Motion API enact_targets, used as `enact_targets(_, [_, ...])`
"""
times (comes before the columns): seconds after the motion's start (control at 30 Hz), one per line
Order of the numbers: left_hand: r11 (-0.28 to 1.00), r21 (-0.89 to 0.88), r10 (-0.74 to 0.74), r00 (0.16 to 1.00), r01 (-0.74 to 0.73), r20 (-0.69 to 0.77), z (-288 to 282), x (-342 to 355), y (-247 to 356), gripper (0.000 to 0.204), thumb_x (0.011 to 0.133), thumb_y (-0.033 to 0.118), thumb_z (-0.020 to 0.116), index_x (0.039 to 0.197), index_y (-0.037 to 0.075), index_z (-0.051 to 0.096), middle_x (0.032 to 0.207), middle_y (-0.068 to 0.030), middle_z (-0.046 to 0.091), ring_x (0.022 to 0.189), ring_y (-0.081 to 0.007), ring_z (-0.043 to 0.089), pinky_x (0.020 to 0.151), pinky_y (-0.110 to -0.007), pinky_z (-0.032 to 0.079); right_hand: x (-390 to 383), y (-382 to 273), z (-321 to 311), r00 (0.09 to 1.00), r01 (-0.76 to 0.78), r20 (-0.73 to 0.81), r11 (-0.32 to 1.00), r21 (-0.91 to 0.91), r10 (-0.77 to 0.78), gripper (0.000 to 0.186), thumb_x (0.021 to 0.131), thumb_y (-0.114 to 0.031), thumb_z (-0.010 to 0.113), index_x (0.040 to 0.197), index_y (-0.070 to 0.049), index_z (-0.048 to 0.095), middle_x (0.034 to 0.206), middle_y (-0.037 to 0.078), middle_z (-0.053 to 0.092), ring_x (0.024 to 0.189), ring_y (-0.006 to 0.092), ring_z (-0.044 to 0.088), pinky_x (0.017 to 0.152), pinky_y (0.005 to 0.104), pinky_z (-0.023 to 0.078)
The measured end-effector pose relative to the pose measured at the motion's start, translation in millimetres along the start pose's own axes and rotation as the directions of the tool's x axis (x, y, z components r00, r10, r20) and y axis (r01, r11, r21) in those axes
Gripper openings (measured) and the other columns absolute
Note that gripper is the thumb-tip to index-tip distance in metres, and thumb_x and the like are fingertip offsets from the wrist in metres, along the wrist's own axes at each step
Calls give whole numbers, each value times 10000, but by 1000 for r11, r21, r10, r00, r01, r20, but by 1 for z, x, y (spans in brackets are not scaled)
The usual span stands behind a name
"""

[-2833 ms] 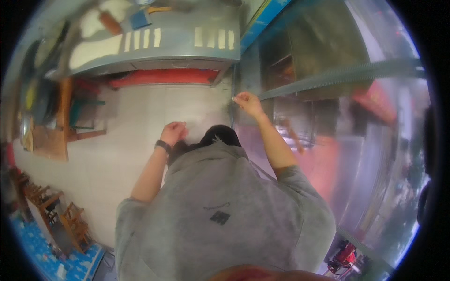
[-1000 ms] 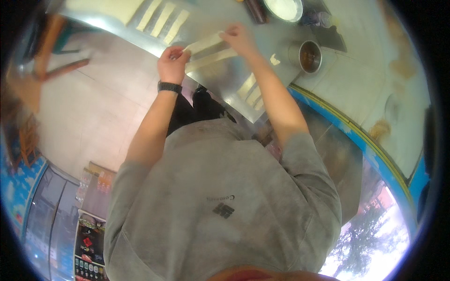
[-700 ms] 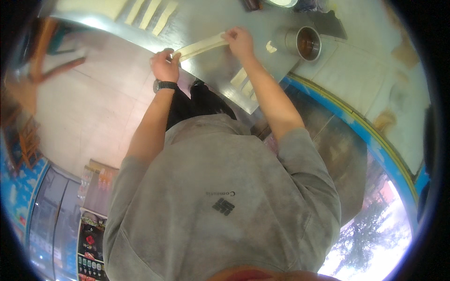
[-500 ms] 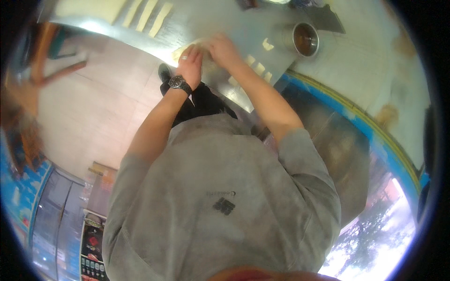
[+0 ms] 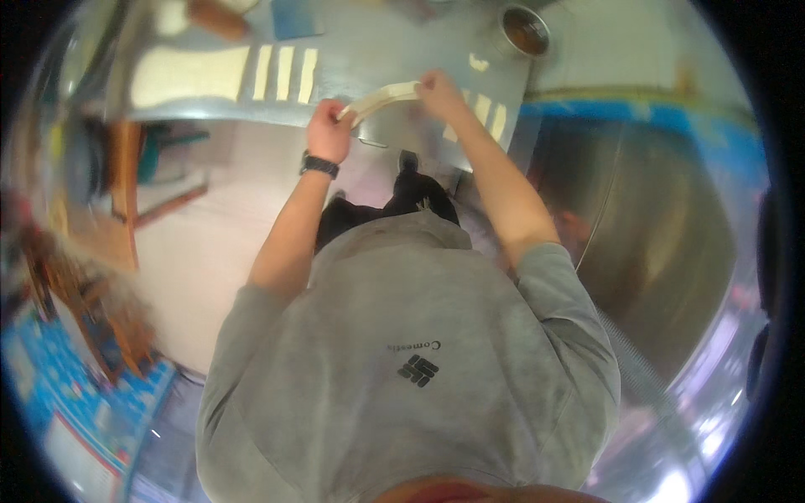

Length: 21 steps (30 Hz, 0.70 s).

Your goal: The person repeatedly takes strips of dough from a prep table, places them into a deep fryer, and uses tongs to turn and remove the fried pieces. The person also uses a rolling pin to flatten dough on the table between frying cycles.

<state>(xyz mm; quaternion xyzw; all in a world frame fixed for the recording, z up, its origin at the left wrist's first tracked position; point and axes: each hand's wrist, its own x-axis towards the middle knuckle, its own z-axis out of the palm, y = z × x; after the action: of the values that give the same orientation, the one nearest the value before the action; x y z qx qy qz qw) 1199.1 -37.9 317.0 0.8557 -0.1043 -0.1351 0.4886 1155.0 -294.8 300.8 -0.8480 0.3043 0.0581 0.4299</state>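
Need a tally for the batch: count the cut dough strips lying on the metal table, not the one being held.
5 visible: three side by side left of the left hand, two by the right hand; more may be hidden.

Matt pale dough strip [image 5: 381, 95], shiny smooth metal table [image 5: 377, 50]

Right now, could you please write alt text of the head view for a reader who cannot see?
Both hands, left hand and right hand, hold a pale dough strip by its ends over a metal table. More dough strips and a metal cup lie there.
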Motion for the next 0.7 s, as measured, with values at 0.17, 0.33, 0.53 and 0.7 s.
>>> enact_targets(0.17, [954, -300, 14, 999, 1, 49, -86, 7, -71, 181, 821, 98, 720, 960, 44, 618, 778, -9, 631, 715, -101, 576, 622, -255, 505, -130, 53, -103, 832, 39, -541, 958, 284, 126, 254, 828, -189, 681, 1008, -17, 630, 865, 106, 663, 756, 190, 619, 683, 323, 497])
enact_targets(0.33, [986, -138, 140, 926, -96, 351, -117, -51, -39, 215, 789, 124, 761, 923, 24, 626, 785, -12, 594, 687, -99, 546, 638, -263, 486, -328, 66, -87, 733, 50, -678, 992, 118, 44, 129, 855, -136, 656, 914, -22, 673, 864, 105, 653, 820, 207, 612, 711, 314, 478])
enact_targets(0.53, [941, -137, 313, 643, -309, 699, -71, -168, -41, 193, 805, 115, 734, 925, 9, 626, 741, -27, 568, 651, -99, 540, 628, -259, 471, -531, 62, 7, 690, -194, -696, 977, 85, 197, 131, 877, -155, 601, 922, -33, 615, 874, 171, 623, 823, 342, 599, 719, 407, 470])
enact_targets(0.7, [892, -152, 316, 347, -426, 883, -6, -280, -63, 184, 820, 130, 708, 889, 17, 581, 745, -95, 608, 615, -163, 548, 616, -310, 476, -695, 117, 77, 626, -319, -676, 919, 232, 388, 147, 866, -175, 607, 908, -35, 604, 856, 181, 627, 809, 382, 593, 698, 430, 470])
